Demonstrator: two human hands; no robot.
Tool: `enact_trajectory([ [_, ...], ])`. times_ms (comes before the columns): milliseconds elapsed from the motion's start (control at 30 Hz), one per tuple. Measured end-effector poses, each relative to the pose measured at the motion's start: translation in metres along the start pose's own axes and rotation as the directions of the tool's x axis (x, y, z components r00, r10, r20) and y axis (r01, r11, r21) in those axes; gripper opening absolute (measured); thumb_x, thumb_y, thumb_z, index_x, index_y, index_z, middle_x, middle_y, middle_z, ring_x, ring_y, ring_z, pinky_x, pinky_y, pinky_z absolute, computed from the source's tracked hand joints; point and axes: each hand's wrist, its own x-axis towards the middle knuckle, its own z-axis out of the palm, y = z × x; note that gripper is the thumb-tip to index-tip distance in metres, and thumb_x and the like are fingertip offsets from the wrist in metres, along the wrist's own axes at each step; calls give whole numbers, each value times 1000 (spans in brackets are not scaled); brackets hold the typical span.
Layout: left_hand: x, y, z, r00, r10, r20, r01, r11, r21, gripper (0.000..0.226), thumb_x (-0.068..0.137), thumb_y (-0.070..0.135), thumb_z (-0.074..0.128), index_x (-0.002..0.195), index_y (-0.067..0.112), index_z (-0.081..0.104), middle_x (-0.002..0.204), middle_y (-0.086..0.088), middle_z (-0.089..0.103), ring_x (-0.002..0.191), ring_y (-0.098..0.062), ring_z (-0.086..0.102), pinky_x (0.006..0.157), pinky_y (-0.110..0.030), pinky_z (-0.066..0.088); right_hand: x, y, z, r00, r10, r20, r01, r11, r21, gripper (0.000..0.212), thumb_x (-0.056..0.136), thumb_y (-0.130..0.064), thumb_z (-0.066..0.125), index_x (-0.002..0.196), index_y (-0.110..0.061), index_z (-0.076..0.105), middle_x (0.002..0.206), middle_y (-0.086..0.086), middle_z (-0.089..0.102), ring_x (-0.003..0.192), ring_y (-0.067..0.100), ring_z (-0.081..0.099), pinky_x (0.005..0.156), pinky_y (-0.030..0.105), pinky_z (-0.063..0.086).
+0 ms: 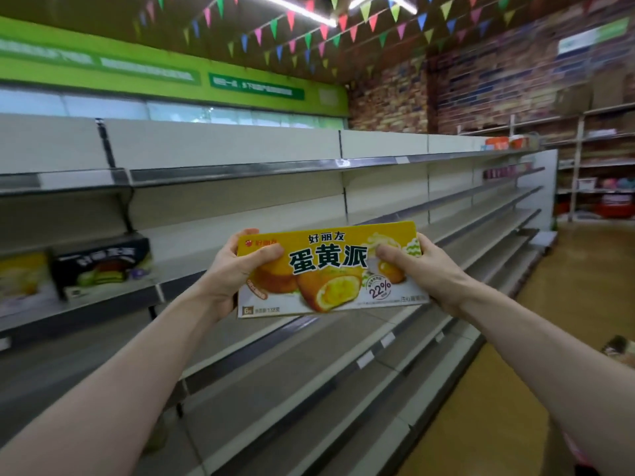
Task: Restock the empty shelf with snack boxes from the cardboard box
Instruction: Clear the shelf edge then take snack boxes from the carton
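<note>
A flat yellow snack box (330, 269) with pictures of filled cakes is held up in the air in front of the shelving, its printed face toward me. My left hand (237, 269) grips its left end, thumb across the front. My right hand (419, 266) grips its right end the same way. On the shelf (178, 273) at the left stand a dark snack box (103, 262) and, at the frame's edge, a yellow one (20, 276). The cardboard box is not in view.
Long rows of bare grey shelves (395, 341) run away to the right, several levels high. A few small items (508, 142) sit on the far top shelf. A wooden floor aisle (515, 389) lies at the right, with more stocked racks (604, 187) at the back.
</note>
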Motion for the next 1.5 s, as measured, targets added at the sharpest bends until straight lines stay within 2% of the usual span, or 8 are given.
enact_trajectory([
  [167, -15, 21, -67, 994, 58, -97, -57, 998, 20, 85, 58, 22, 89, 132, 23, 47, 115, -11, 64, 101, -31, 65, 81, -45, 56, 22, -15, 69, 996, -42, 75, 40, 999, 25, 64, 63, -44, 75, 118, -25, 48, 103, 10, 71, 80, 24, 73, 68, 31, 58],
  [400, -30, 44, -152, 970, 116, -212, -98, 991, 96, 79, 57, 27, 81, 129, 25, 49, 116, -10, 65, 108, -32, 63, 96, -50, 50, 51, -27, 157, 986, -87, 139, 76, 994, 81, 52, 64, -44, 74, 109, -26, 54, 97, 8, 73, 78, 22, 73, 64, 29, 57],
  [700, -50, 55, -241, 930, 86, -358, -20, 983, 184, 94, 53, 40, 80, 137, 24, 41, 118, -12, 64, 105, -33, 64, 91, -48, 53, 93, -30, 258, 960, -77, 269, 16, 975, 223, 45, 77, -28, 74, 117, -20, 55, 93, 8, 74, 70, 21, 73, 55, 27, 57],
  [833, -63, 53, -274, 907, -45, -419, 107, 986, 128, 81, 56, 32, 80, 128, 18, 47, 100, -14, 73, 77, -27, 73, 61, -35, 61, 114, -27, 301, 934, -95, 345, 4, 967, 255, 58, 71, -32, 76, 123, -20, 54, 93, 8, 74, 71, 23, 73, 52, 26, 56],
  [1000, -69, 49, -312, 829, -46, -558, 151, 978, 143, 78, 49, 32, 82, 119, 8, 59, 98, -18, 74, 85, -31, 71, 80, -43, 59, 143, -30, 349, 852, -107, 513, -30, 968, 251, 59, 69, -32, 76, 122, -18, 52, 94, 10, 74, 75, 24, 73, 58, 28, 57],
  [1200, -78, 56, -346, 752, 5, -660, 75, 993, 92, 51, 62, 17, 75, 110, 9, 61, 90, -17, 74, 62, -25, 72, 52, -32, 59, 173, -42, 397, 713, -100, 694, 20, 992, 122, 45, 77, -29, 76, 114, -16, 55, 97, 9, 74, 80, 23, 73, 69, 33, 60],
  [1367, -90, 60, -376, 677, 45, -734, 44, 994, 102, 31, 77, 9, 70, 106, 9, 61, 83, -15, 74, 59, -23, 71, 48, -30, 58, 185, -52, 441, 652, -124, 748, 102, 992, 75, 34, 78, -29, 77, 103, -14, 61, 91, 6, 75, 77, 19, 73, 65, 30, 58],
  [1500, -99, 64, -408, 632, 69, -772, 55, 989, 134, 52, 64, 13, 74, 113, 5, 61, 94, -18, 72, 61, -23, 71, 49, -28, 57, 189, -61, 477, 623, -146, 769, 144, 987, 72, 27, 80, -22, 77, 100, -12, 62, 88, 4, 74, 71, 15, 72, 64, 26, 59],
])
